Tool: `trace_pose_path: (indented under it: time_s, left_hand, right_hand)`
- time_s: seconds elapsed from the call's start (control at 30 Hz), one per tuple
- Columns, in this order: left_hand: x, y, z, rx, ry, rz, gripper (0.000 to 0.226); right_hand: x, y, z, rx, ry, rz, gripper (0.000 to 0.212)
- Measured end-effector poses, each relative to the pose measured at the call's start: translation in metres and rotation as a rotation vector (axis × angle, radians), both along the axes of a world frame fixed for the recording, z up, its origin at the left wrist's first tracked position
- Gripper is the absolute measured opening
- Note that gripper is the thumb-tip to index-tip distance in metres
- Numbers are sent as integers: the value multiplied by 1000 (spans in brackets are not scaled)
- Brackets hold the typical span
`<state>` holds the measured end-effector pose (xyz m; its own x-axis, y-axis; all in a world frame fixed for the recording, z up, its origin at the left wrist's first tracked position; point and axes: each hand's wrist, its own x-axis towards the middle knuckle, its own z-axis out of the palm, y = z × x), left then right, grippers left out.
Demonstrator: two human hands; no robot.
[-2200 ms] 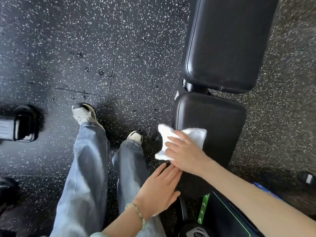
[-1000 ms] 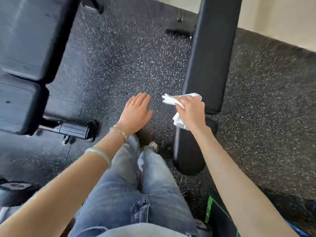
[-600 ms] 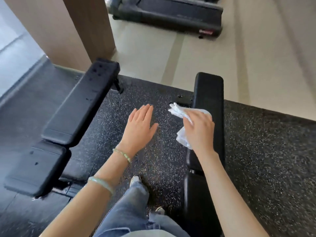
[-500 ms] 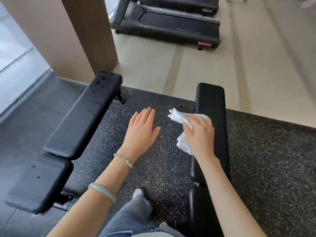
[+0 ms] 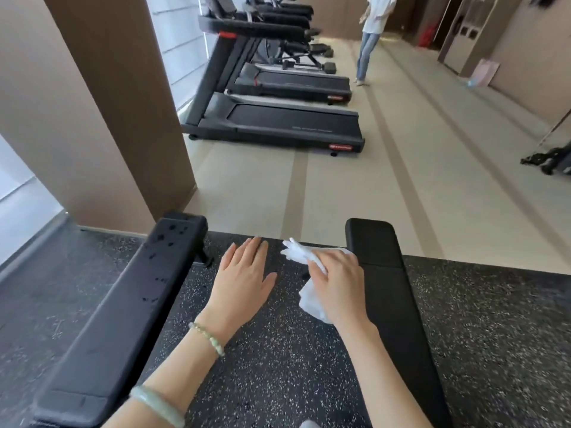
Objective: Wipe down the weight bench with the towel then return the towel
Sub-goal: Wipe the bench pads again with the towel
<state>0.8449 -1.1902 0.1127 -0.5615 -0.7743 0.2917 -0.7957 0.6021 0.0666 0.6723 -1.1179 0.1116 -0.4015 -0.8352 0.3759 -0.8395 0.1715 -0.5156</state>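
A: What were the hands doing?

B: The right hand (image 5: 336,285) had its fingers curled round a crumpled white cloth towel (image 5: 310,302) and gripped it. The left hand (image 5: 244,279) held nothing. Its fingers were straight and flat, palm down.

A: Were the hands together?

B: No. They were side by side with a gap between them.

A: Where was the towel?

B: It was in the right hand, by the left edge of the long black padded weight bench (image 5: 389,288). One bunch stuck out past the fingers and another hung below the palm. I could not tell if it touched the pad.

A: How would the towel feel?

B: I think it was soft, light and floppy. It would bend any way you pushed it and would not break. The best hold would be a handful in the middle, so the loose ends do not drag. Pressed flat under the palm, it would rub the smooth pad better.

A: What was around the hands?

B: A green bead bracelet (image 5: 207,336) and a pale green bangle (image 5: 157,406) sat on the left arm. A dark speckled rubber floor (image 5: 278,366) ran under the left hand. A second black bench (image 5: 123,304) with wet-looking spots lay on the left. Farther off were a brown pillar (image 5: 108,103), black treadmills (image 5: 278,122) and a person (image 5: 370,41) standing far away.
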Motion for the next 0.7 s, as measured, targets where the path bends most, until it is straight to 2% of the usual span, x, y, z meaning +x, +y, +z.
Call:
trace_pose_path:
  time_s: [0.1,0.2,0.33,0.7]
  left_hand:
    - [-6,-31,-4,-19,6,24,59]
    - [-15,-62,-9,-10,2,58,60]
    - [-30,-107,-18,33,27,106,62]
    - [-38,-218,-50,148,71,456,63]
  right_hand:
    - [-7,-30,-3,13,-3,7,38]
    - [-20,-66,-8,38,-8,22,36]
    - [-34,-129,-19,68,-1,102,48]
    - [-47,-304,-52,52,-54,435,42]
